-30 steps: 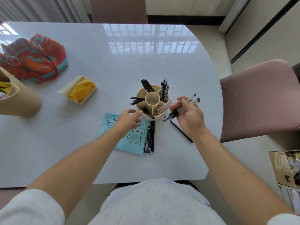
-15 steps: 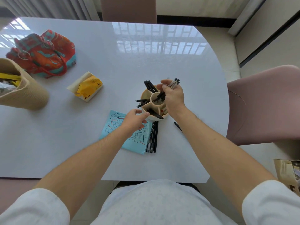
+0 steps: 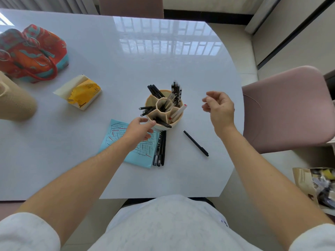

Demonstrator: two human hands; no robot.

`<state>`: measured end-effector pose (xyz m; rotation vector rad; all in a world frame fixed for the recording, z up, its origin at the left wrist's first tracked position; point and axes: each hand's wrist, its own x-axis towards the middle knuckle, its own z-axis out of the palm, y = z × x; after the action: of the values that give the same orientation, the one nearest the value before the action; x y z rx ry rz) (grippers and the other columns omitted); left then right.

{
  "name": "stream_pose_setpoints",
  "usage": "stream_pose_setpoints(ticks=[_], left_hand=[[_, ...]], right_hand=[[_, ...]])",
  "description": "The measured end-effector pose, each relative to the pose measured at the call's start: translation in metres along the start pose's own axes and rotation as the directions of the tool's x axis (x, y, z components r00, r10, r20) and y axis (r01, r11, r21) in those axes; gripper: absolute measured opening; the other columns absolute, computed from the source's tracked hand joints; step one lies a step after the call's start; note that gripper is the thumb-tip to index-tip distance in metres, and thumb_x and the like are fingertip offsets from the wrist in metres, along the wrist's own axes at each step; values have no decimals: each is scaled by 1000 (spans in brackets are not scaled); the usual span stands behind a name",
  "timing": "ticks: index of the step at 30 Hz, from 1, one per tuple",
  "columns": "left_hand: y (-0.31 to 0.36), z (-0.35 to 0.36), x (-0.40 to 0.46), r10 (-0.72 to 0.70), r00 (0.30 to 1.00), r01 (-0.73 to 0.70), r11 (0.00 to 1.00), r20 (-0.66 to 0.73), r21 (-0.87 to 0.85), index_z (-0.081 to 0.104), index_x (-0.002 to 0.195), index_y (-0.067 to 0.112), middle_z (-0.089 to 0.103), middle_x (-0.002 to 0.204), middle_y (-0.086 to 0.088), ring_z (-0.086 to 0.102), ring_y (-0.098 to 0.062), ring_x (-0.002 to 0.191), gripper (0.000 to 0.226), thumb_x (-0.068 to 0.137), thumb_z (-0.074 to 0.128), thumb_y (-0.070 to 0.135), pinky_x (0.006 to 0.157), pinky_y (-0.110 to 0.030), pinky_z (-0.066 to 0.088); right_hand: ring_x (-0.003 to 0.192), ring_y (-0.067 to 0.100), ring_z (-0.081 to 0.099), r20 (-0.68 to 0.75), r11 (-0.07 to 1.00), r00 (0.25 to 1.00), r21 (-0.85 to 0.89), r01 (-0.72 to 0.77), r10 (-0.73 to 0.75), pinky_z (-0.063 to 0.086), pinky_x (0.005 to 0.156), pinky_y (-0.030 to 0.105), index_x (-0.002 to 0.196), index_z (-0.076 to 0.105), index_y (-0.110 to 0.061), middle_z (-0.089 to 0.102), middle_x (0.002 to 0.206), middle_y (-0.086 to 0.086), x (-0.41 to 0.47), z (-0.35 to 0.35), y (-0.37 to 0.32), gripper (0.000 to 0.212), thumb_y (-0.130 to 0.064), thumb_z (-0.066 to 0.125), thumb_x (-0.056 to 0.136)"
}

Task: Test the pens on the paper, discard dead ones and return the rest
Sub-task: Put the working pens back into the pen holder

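One loose black pen (image 3: pixel 196 143) lies on the table (image 3: pixel 90 160), slanting from upper left to lower right, just below my empty, loosely curled right hand (image 3: pixel 220 108), nearer it than my left hand (image 3: pixel 138 132), fingers spread, touching the pen holder (image 3: pixel 164 110).

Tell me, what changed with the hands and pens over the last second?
The right hand carried a bunch of pens to the pen holder, let them go and drew back empty. The left hand stayed by the holder; the blue paper and loose black pen stayed put.
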<state>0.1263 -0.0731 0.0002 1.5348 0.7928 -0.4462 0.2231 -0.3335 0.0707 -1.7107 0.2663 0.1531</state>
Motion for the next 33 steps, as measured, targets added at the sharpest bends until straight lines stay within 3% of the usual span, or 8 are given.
stream_pose_setpoints(ticks=[2, 5, 8, 11, 14, 19, 24, 33], left_hand=[[-1, 0, 2, 0, 1000, 0, 1000, -7, -10, 58, 114, 22, 74, 95, -11, 66, -17, 67, 36, 87, 73, 41, 70, -34, 58], [-1, -1, 3, 0, 1000, 0, 1000, -5, -5, 59, 112, 23, 74, 95, -10, 67, -17, 68, 33, 87, 73, 40, 72, -35, 60], [-1, -2, 3, 0, 1000, 0, 1000, 4, 5, 59, 113, 23, 74, 96, -10, 68, -17, 70, 34, 87, 73, 41, 75, -37, 61], [1, -3, 2, 2, 1000, -2, 1000, 7, 9, 58, 116, 21, 74, 96, -10, 66, -15, 65, 39, 86, 74, 40, 69, -33, 59], [2, -7, 3, 1, 1000, -1, 1000, 4, 20, 57, 119, 20, 73, 96, -10, 66, -13, 63, 45, 84, 75, 42, 64, -30, 57], [2, -17, 8, -2, 999, 2, 1000, -40, 16, 54, 123, 19, 73, 97, -10, 66, -14, 65, 55, 82, 77, 46, 63, -29, 55], [6, -21, 12, 10, 998, -10, 1000, -67, 1, 54, 124, 16, 73, 94, -9, 66, -14, 65, 52, 86, 74, 44, 64, -31, 55], [6, -23, 13, 7, 999, -7, 1000, -42, 8, 53, 125, 17, 73, 96, -9, 67, -15, 68, 55, 84, 75, 45, 64, -30, 54]], right_hand=[[73, 18, 67, 36, 940, 992, -326, -100, 118, 61, 83, 44, 104, 67, -17, 71, 94, 6, -8, -22, 33, 14, -11, 64, 92], [91, 21, 68, 164, 709, 947, -699, -88, 278, 56, 84, 35, 107, 68, -20, 70, 96, -1, -29, -35, 80, 22, -27, 72, 86], [96, 21, 65, 245, 467, 923, -880, 84, 296, 54, 82, 34, 111, 67, -22, 70, 101, -3, -48, -27, 107, 29, -34, 69, 85], [96, 27, 66, 258, 381, 926, -914, 142, 274, 54, 81, 35, 106, 71, -20, 73, 100, 2, -54, -13, 112, 23, -27, 64, 86], [90, 24, 68, 284, 469, 899, -877, 104, 333, 57, 77, 34, 95, 74, -21, 73, 92, 1, -58, 3, 111, 18, -26, 67, 78], [79, 21, 72, 336, 743, 794, -636, -206, 507, 65, 74, 42, 89, 68, -20, 72, 87, 3, -77, 28, 116, 17, -20, 75, 73], [81, 29, 76, 279, 769, 800, -556, -316, 531, 64, 74, 50, 91, 64, -11, 75, 88, 12, -86, 47, 120, 20, -16, 67, 71], [58, 24, 60, 243, 787, 808, -489, -376, 537, 51, 51, 31, 86, 62, -9, 66, 74, 11, -89, 73, 113, 16, -7, 46, 87]])
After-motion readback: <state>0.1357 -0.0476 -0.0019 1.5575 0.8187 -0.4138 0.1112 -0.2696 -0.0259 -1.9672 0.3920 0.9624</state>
